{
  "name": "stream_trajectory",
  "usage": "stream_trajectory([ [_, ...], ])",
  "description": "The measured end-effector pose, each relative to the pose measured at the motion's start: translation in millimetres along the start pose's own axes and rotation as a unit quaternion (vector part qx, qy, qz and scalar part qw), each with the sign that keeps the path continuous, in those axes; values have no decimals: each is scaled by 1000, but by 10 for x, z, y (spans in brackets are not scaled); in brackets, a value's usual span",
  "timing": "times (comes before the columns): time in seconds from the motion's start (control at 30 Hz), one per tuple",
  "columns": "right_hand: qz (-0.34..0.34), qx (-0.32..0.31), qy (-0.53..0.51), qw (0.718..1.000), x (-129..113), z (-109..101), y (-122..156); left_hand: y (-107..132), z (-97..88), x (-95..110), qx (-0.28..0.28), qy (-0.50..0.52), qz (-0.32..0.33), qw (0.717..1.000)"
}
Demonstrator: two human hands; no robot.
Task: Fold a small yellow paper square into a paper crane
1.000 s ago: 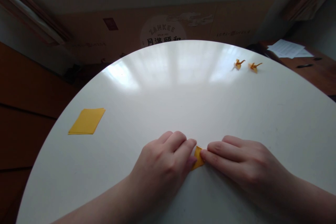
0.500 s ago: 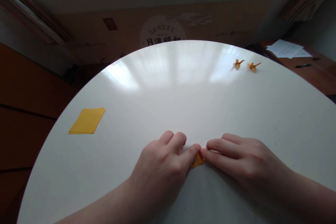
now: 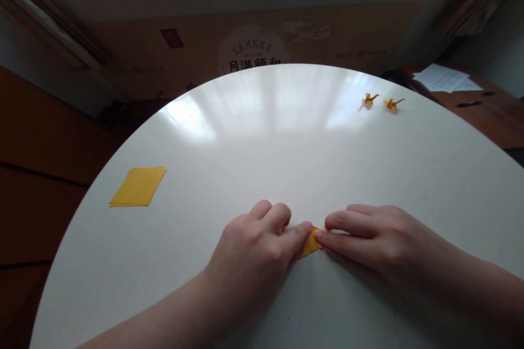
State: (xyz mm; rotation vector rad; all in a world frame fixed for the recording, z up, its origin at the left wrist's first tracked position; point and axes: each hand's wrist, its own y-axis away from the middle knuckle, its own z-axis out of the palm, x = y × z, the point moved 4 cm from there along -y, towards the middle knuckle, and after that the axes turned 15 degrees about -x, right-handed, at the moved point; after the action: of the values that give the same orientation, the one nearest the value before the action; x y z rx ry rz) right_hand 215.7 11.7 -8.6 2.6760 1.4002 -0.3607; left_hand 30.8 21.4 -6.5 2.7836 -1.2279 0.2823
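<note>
A small folded piece of yellow paper [image 3: 311,243] lies on the round white table [image 3: 286,136], near its front edge. My left hand [image 3: 256,245] has its fingers curled and its fingertips press the paper's left side. My right hand [image 3: 376,240] comes in from the right, its fingertips pinching the paper's right edge. Most of the paper is hidden under the fingers of both hands.
A stack of yellow square sheets [image 3: 138,186] lies at the table's left. Two small folded yellow paper cranes [image 3: 368,100] [image 3: 392,103] stand at the far right. White papers [image 3: 444,77] and a pen [image 3: 469,103] rest on a brown desk beyond.
Both hands stay on the paper with only small finger shifts; the visible part of the paper has flattened and tilted slightly. The view has shifted a little.
</note>
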Motion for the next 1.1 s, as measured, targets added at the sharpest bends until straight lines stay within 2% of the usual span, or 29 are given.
stream_trajectory([
  [0.17, 5, -14, -36, 999, 17, -3, -16, -2, 3, -2, -6, -4, 5, 1000],
  [0.33, 23, 5, -109, 994, 50, -29, -37, -18, -12, -2, -8, -13, 2, 1000],
  [0.6, 34, 23, -114, 993, 24, -16, -75, -30, -4, 5, -2, -17, 11, 1000],
  [0.9, 81, -62, -106, 989, 30, -120, -24, -28, -14, -5, -13, -4, -4, 1000],
  [1.1, 88, -82, -108, 987, 47, -184, 77, -35, -10, -25, -19, 13, -3, 1000],
])
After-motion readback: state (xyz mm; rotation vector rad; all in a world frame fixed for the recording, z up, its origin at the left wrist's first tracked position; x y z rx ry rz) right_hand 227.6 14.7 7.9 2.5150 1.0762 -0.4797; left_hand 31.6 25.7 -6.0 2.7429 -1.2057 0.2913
